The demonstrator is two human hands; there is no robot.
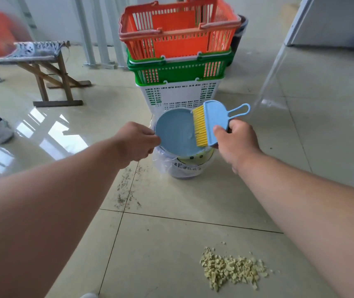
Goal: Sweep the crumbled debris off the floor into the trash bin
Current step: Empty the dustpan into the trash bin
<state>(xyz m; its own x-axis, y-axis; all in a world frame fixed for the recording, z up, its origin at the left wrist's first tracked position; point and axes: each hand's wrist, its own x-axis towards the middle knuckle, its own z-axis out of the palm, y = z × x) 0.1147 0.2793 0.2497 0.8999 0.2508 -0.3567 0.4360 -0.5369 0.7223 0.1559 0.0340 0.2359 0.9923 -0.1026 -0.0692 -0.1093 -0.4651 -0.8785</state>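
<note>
We are holding a dustpan and brush over the trash bin while the debris is lying on the floor.

Our left hand is gripping the round blue dustpan by its edge; our right hand is clenching the blue brush – its yellow bristles are touching the pan. Both are hovering above the plastic-lined trash bin. The crumbled debris – pale yellow-green chunks – is sitting heaped on the tiled floor, near us.
</note>
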